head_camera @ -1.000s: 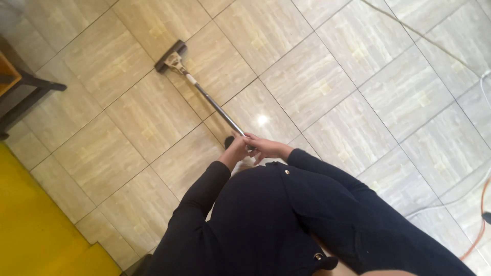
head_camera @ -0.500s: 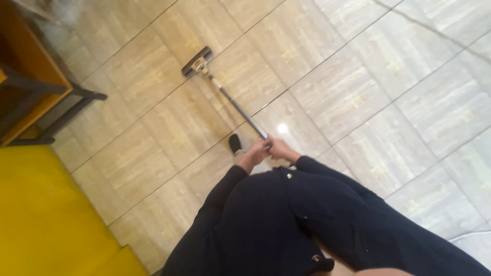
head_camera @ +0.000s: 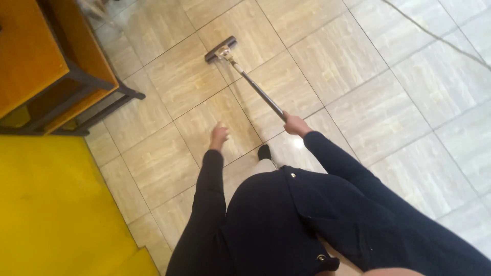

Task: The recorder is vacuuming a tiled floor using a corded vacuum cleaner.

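Mop (head_camera: 250, 84), slim metal pole, dark flat head, in right hand's (head_camera: 295, 124) closed grip; left hand (head_camera: 219, 136) free.

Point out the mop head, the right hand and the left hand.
mop head (head_camera: 221, 49), head view, middle of the dark bar.
right hand (head_camera: 295, 124), head view, knuckles gripping the handle.
left hand (head_camera: 219, 135), head view, back of hand.

Glossy beige tile floor (head_camera: 409, 92), diagonal grout lines. Orange wooden cabinet (head_camera: 30, 56) on a dark metal frame (head_camera: 102, 102); yellow surface (head_camera: 51, 204) just below the cabinet. Thin cable (head_camera: 434, 36) far from cabinet.
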